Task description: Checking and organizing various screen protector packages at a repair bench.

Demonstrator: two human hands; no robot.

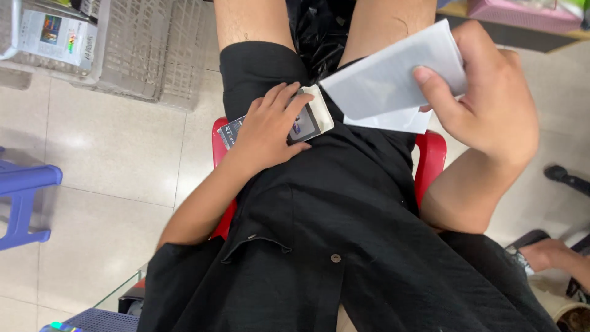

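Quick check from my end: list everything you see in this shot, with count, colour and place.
small box: 1, dark with white open flap, on lap under left hand
mailer bag: 1, grey-white, in right hand
stool: 1, red, under the person
step stool: 1, blue, far left
baskets: stack, grey, top left
tray: 1, pink, top right
another person's foot: 1, lower right
left hand: on small box
right hand: gripping mailer bag

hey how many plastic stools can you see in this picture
2. A red stool is under the seated person, showing on both sides of the black clothing. A blue stool stands on the tiled floor at the left edge, partly cut off. Others may be out of view.
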